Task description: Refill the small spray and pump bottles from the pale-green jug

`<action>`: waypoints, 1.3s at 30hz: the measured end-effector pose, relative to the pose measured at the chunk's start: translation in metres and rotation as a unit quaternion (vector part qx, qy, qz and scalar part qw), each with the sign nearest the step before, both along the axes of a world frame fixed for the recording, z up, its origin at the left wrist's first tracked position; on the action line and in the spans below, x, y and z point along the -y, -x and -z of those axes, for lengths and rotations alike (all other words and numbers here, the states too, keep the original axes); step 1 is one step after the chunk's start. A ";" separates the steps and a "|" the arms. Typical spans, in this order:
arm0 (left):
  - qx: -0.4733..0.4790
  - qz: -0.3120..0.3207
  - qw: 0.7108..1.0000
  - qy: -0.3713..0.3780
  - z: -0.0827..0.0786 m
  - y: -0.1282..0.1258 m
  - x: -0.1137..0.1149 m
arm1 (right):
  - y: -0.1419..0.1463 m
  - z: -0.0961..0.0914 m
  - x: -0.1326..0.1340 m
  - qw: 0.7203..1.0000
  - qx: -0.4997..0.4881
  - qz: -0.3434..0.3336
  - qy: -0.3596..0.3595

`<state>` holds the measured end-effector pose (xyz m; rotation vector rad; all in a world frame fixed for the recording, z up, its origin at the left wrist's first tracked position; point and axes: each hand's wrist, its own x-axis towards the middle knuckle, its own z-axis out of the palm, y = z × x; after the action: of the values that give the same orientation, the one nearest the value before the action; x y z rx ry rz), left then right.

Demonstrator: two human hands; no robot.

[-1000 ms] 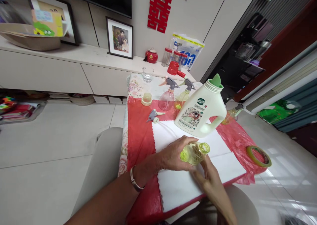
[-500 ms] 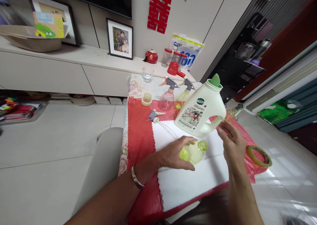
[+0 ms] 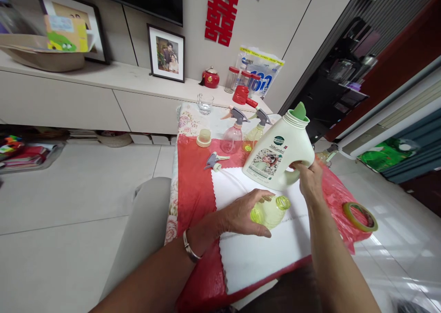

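My left hand (image 3: pixel 241 214) is wrapped round a small yellow-green plastic bottle (image 3: pixel 272 210) with an open threaded neck, held just above the white cloth (image 3: pixel 262 253). My right hand (image 3: pixel 310 182) has its fingers curled round the handle of a big white detergent jug (image 3: pixel 277 152) with a green spout, which stands upright on the cloth. A loose grey spray trigger with a tube (image 3: pixel 215 160) lies at the cloth's far left corner.
Two spray bottles (image 3: pixel 234 134) (image 3: pixel 257 131), a yellow cap (image 3: pixel 203 138) and a glass (image 3: pixel 205 103) stand farther back on the red-covered table (image 3: pixel 193 184). A tape roll (image 3: pixel 360 215) lies at the right edge. Behind is a low cabinet with jars and a red teapot.
My right hand left the small bottle, rose to the right and closed on the jug's handle. My left hand kept hold of the small bottle.
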<state>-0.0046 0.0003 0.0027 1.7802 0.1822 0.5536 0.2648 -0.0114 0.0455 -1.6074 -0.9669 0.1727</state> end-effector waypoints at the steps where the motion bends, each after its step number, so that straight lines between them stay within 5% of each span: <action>1: 0.000 0.001 1.000 -0.001 -0.001 0.000 0.000 | -0.001 0.001 -0.002 1.000 -0.004 0.003 0.001; 23: -0.005 0.009 1.000 0.009 0.003 0.001 -0.002 | 0.002 -0.005 -0.027 0.987 -0.129 0.081 0.039; 39: 0.006 0.013 0.999 0.036 -0.003 0.002 -0.002 | 0.018 -0.076 0.033 0.981 -0.187 0.042 -0.026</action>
<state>-0.0066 0.0018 0.0059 1.7068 0.1675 0.5333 0.2471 -0.0446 0.1212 -1.4966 -0.6074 0.3728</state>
